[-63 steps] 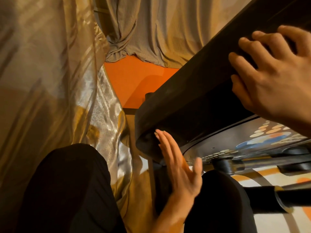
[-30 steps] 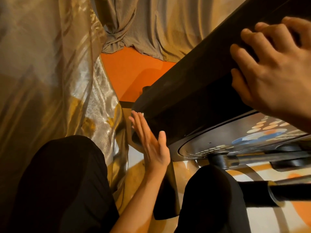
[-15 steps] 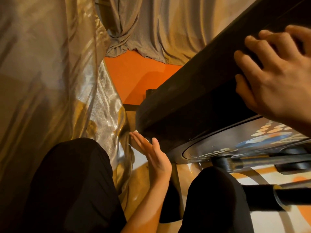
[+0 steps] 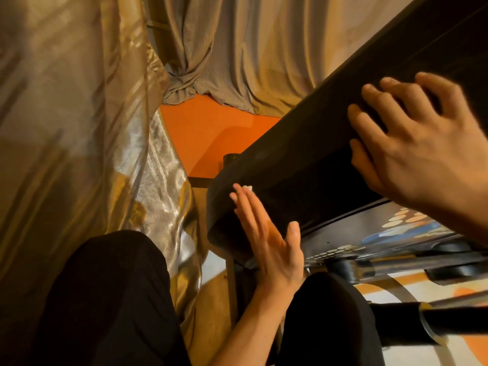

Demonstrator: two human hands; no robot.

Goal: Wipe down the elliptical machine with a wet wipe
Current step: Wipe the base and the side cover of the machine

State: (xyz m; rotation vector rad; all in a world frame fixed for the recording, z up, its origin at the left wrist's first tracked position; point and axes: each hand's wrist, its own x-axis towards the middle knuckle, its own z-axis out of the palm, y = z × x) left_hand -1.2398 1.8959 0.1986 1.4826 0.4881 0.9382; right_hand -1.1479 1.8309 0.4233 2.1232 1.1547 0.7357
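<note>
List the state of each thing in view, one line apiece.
left hand: fingers straight, pressing the wet wipe against the elliptical housing.
wet wipe: mostly hidden under fingertips, white corner showing.
right hand: fingers spread, resting on the housing's top.
curtain: hanging, bunched on the orange floor.

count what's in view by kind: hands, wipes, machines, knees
hands: 2, left hand and right hand
wet wipe: 1, a white corner past the left fingertips
elliptical machine: 1
knees: 2, left knee and right knee
total: 6
</note>
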